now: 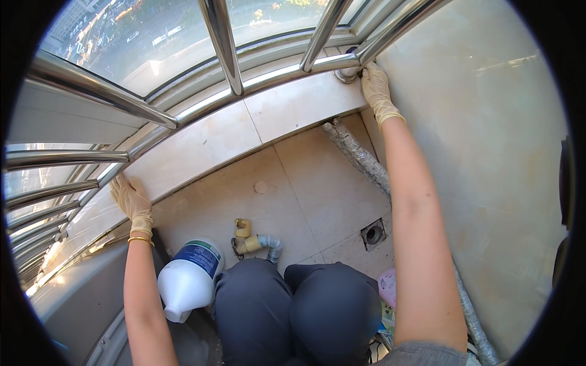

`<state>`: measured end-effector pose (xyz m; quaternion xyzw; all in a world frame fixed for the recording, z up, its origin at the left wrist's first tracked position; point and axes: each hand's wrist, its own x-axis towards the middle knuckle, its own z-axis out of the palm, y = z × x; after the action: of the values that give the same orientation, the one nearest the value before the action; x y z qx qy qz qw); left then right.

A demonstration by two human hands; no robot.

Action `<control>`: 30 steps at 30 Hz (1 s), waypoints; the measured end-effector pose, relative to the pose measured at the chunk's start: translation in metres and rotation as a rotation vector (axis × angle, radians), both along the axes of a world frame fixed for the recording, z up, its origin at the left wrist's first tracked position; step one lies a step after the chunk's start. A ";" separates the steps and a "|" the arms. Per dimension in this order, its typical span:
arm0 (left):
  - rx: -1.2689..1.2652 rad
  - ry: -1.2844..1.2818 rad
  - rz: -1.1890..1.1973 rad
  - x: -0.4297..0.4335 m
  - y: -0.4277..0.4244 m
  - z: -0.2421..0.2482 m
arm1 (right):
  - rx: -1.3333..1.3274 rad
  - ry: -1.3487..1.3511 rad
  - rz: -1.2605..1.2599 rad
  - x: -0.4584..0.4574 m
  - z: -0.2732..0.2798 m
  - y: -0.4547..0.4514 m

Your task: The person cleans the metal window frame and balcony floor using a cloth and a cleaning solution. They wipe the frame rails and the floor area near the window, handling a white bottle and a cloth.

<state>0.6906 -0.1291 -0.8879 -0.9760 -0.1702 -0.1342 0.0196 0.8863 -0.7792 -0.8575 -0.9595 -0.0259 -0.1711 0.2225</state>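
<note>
My left hand (131, 197), in a pale translucent glove, lies on the left part of the tiled window ledge (206, 142), close under the metal railing (201, 110). Its fingers point up towards the lower rail; no held object shows. My right hand (376, 89), gloved alike, reaches into the far right corner of the ledge, beside the round foot (345, 77) of a railing post and against the wall (480, 137). Its fingertips are partly hidden by the rail and the corner, so whether it holds anything is unclear.
A white plastic jug (187, 279) stands left of my knees. Yellowish pipe fittings with a grey hose (270, 244) rise from the floor tiles. A square floor drain (373, 234) and a foil-wrapped pipe (357, 153) are at right. A grey appliance (91, 283) flanks my left arm.
</note>
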 end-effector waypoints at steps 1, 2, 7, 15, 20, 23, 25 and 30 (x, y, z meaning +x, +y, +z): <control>-0.004 0.009 0.000 0.003 -0.001 0.003 | -0.014 0.007 -0.005 -0.001 0.001 0.001; -0.007 -0.007 -0.004 0.006 -0.005 0.004 | -0.029 0.013 -0.013 -0.004 0.001 0.001; -0.001 -0.053 0.008 0.004 0.000 -0.004 | -0.104 -0.300 -0.280 -0.064 -0.017 0.048; -0.027 0.001 0.049 0.006 -0.011 0.007 | -0.140 -0.139 0.085 -0.101 -0.008 0.186; -0.040 -0.036 0.052 0.002 -0.005 0.005 | -0.555 0.428 -0.070 -0.033 0.036 0.179; -0.045 -0.030 0.041 0.004 -0.008 0.007 | -0.741 0.192 -0.101 -0.007 0.025 0.162; -0.051 -0.021 0.032 0.004 -0.009 0.008 | -0.859 0.262 -0.222 0.007 0.025 0.161; -0.043 -0.034 0.016 0.008 -0.010 0.004 | -0.885 0.438 -0.284 0.050 -0.004 0.137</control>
<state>0.6985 -0.1395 -0.8843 -0.9724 -0.1814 -0.1470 -0.0034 0.9364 -0.6424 -0.8618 -0.9691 0.0821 0.0328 -0.2304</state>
